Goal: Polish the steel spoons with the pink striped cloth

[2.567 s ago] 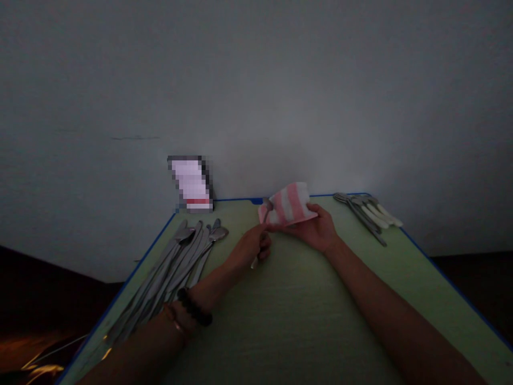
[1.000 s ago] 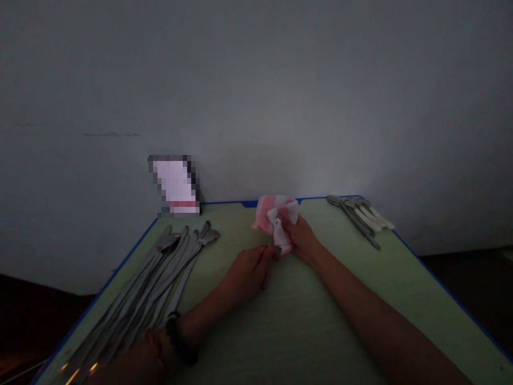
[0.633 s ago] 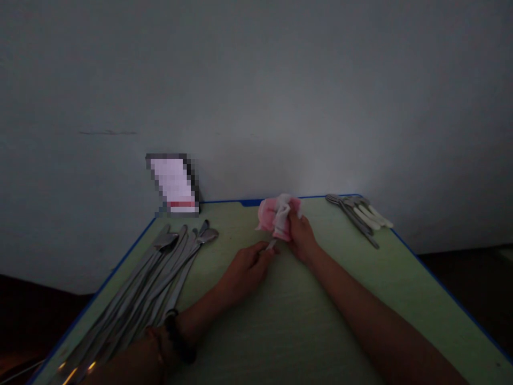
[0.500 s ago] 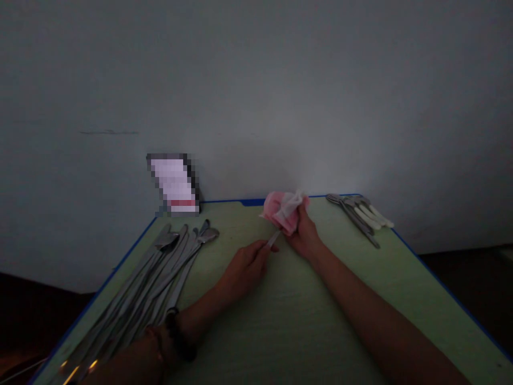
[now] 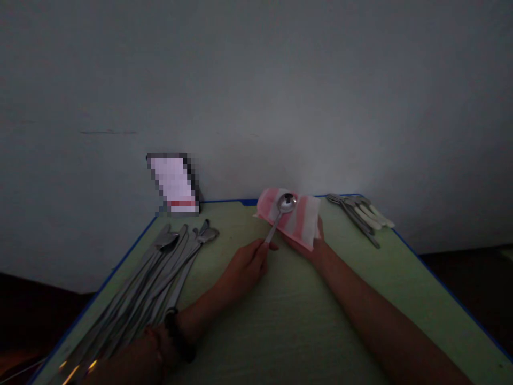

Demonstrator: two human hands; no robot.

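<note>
While my left hand (image 5: 245,270) grips the spoon (image 5: 286,203), my open right hand (image 5: 318,251) now holds the cloth (image 5: 306,224) spread flat beneath it.

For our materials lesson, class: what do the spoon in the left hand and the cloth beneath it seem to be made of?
The spoon looks like polished stainless steel: its bowl shows a bright highlight. The striped pink-and-white cloth looks like soft, matte woven fabric, perhaps cotton, since it drapes and creases; the exact fibre cannot be told.

L hand (image 5: 246,270) room: green table (image 5: 296,321) betw. long-spoon pile (image 5: 140,283) & spoon bunch (image 5: 356,214); wall (image 5: 256,107) blocks far edge.
</note>
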